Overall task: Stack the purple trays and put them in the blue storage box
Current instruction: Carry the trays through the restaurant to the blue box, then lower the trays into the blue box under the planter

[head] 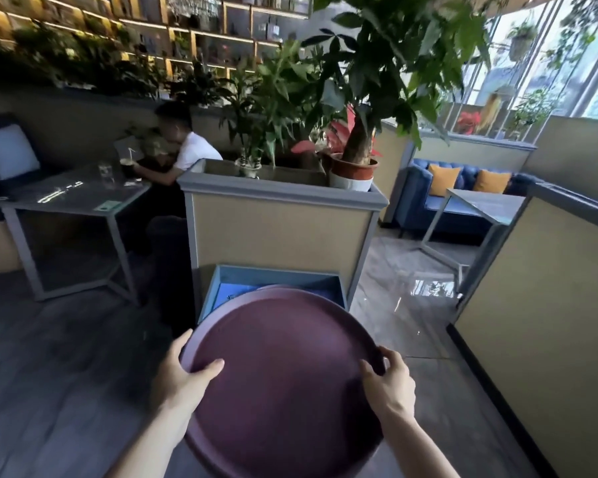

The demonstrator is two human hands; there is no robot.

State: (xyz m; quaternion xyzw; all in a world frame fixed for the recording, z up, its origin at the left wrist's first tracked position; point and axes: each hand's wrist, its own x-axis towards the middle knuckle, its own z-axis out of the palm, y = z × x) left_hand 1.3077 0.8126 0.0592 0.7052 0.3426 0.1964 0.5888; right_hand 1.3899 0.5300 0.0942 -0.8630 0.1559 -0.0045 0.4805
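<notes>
I hold a stack of round purple trays (283, 370) in both hands, low in the middle of the view. My left hand (183, 370) grips the left rim with the thumb on the top tray. My right hand (389, 381) grips the right rim the same way. A second tray's rim shows just behind the top one. The far edge of the stack hangs over the open blue storage box (277, 276), which stands on the floor against a planter. Something blue lies inside the box; the stack hides most of its inside.
A tall beige planter (280, 229) with potted plants stands right behind the box. A person sits at a grey table (66, 198) on the left. A beige partition (539, 322) runs along the right, with glossy floor between. A blue sofa (463, 188) is far right.
</notes>
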